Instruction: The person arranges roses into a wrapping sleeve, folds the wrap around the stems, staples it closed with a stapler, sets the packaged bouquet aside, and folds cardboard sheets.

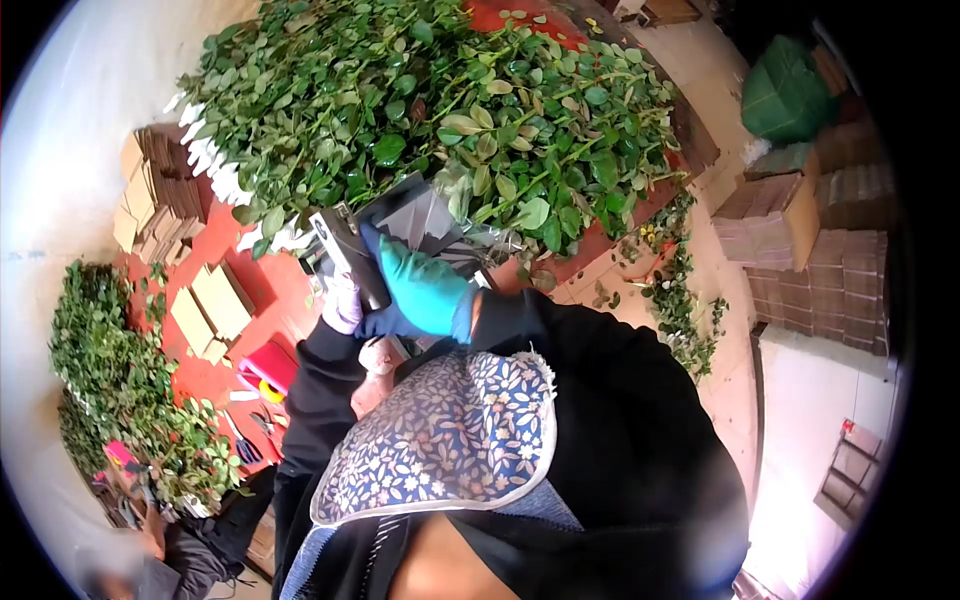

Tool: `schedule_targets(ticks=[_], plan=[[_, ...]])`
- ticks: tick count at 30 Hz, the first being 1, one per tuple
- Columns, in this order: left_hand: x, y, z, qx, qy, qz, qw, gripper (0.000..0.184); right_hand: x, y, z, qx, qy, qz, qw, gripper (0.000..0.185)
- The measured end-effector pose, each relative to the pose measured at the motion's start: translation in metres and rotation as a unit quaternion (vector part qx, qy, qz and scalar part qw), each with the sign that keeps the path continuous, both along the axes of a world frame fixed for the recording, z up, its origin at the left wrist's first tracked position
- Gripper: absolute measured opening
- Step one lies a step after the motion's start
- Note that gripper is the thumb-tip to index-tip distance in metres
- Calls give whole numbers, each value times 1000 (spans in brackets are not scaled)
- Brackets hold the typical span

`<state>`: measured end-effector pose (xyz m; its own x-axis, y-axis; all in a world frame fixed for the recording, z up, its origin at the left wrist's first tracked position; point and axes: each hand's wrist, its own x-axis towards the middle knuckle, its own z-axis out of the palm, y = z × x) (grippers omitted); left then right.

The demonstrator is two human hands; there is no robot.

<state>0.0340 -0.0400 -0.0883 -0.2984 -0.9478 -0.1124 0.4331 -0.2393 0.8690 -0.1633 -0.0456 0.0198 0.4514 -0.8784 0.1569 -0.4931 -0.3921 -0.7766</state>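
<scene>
My left hand (342, 303), in a pale lavender glove, is closed around the lower end of a dark, box-like bundle (367, 270) with a pale side. My right hand (425, 288) wears a teal and dark blue glove and grips the bundle from the right. Its fingertips are partly hidden. Behind the hands lie dark and clear plastic sheets (420, 218). A large heap of leafy green stems (400, 120) spreads just beyond them. Below my gloves shows a small pale pink thing (378, 356), whose kind I cannot make out.
On the red table (285, 300) are folded cardboard pieces (222, 305), a cardboard stack (160, 190), a pink and yellow item (268, 372) and scissors (243, 442). More leafy stems (130, 380) lie left. Another person (170, 550) is at lower left. Stacked cardboard (820, 290) stands right.
</scene>
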Motion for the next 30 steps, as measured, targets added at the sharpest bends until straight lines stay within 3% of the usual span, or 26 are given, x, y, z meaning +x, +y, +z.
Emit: schedule_targets(ticks=[2,3,4,6,7,9,10,14,20,23,27,28,30], plan=[[-11,-13,55,-123,-115,-66,983,80,-20,-12,2,142,-93,61,984,98],[-29,-7,64,-167,-140,-4,976,87,-29,-22,6,187,-154,96,966,91],[-19,-20,82,-275,-338,-79,896,103,-42,-24,-12,183,-209,140,950,83],[-24,-22,77,-324,-498,-69,802,117,-79,-14,46,454,-356,80,813,79],[-34,-21,88,-368,-581,-52,724,127,-93,-10,37,436,-391,72,808,69],[-47,-22,112,-309,-661,-116,673,121,-110,-11,19,371,-417,77,826,59],[-49,-24,114,-302,-691,-130,643,119,-111,-9,12,384,-459,23,801,57],[-44,-22,92,-357,-679,-77,637,115,-118,-21,-33,361,-580,10,730,58],[-45,-16,90,-347,-670,-97,650,100,-114,-23,-50,346,-599,-25,722,65],[-43,-15,83,-356,-686,-114,624,81,-111,-23,-52,336,-612,-60,713,68],[-48,-13,85,-345,-694,-138,616,70,-116,-14,-28,230,-594,-60,769,67],[-48,-12,85,-344,-693,-140,618,70,-127,-13,-15,240,-567,-56,786,69],[-49,-12,83,-382,-694,-128,597,69,-142,-10,3,276,-577,-16,769,70]])
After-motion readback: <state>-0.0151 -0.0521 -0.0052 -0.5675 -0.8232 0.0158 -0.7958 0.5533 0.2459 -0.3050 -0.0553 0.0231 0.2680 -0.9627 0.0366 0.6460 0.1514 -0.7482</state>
